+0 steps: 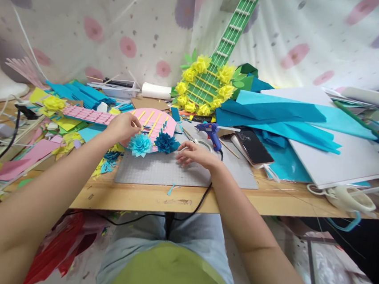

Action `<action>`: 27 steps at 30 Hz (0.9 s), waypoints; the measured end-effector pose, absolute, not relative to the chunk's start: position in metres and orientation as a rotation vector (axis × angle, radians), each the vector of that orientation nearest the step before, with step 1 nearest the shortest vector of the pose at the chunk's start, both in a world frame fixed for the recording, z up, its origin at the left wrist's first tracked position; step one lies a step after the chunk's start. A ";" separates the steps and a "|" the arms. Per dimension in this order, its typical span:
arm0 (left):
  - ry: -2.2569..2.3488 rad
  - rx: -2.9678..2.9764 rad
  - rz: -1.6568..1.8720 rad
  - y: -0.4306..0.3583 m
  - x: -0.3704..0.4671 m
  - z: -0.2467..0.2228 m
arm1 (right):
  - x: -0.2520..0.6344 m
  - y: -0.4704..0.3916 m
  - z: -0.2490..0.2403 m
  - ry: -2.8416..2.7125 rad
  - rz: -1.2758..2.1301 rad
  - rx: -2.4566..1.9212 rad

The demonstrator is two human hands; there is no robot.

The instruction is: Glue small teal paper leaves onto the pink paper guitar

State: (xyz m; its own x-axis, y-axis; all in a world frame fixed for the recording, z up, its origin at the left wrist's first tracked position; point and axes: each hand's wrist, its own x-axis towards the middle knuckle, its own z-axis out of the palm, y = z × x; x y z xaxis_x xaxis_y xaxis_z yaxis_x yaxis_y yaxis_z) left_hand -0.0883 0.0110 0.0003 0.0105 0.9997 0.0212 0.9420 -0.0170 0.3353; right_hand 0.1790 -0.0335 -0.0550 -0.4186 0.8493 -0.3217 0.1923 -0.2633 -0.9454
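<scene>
We recorded the left hand (123, 129) curled over the near edge of the pink paper guitar (144, 120), fingers pinched at its rim just above the light blue paper flower (140, 145); whether it gripped the guitar or only pressed on it, we could not tell. The dark blue paper flower (166, 142) sat touching the light one, both at the guitar's lower edge. The guitar lay flat, its body over the far end of the grey cutting mat (160, 170) and its neck running left across paper scraps.

The right hand (193, 155) rested on the mat just right of the dark flower, fingers loosely bent and holding nothing we could see. A blue glue gun (210, 131) lay just beyond it, its cord trailing over the edge of the surface (271, 199).

Containers: a shallow clear tray (114, 88) stood at the back; dark stick-like items lay in it, too small to identify. A green paper guitar (216, 73) with yellow flowers leaned against the backdrop.
</scene>
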 end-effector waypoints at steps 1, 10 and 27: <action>2.009 2.027 0.367 0.011 -0.087 0.000 | 0.187 -0.033 -0.052 -1.555 1.641 -1.360; 1.829 2.338 0.362 0.018 -0.083 -0.013 | 0.275 -0.019 -0.030 -1.797 0.842 -1.949; 1.959 2.093 0.441 0.011 -0.069 -0.003 | 0.272 0.007 -0.046 -1.725 0.614 -1.872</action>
State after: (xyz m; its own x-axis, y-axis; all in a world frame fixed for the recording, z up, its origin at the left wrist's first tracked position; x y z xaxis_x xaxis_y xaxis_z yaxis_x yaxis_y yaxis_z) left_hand -0.0690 0.0113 -0.0032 0.0551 0.9970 0.0548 0.9243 -0.0717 0.3749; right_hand 0.2720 0.0070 -0.0464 0.0873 0.9961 0.0157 0.7620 -0.0566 -0.6451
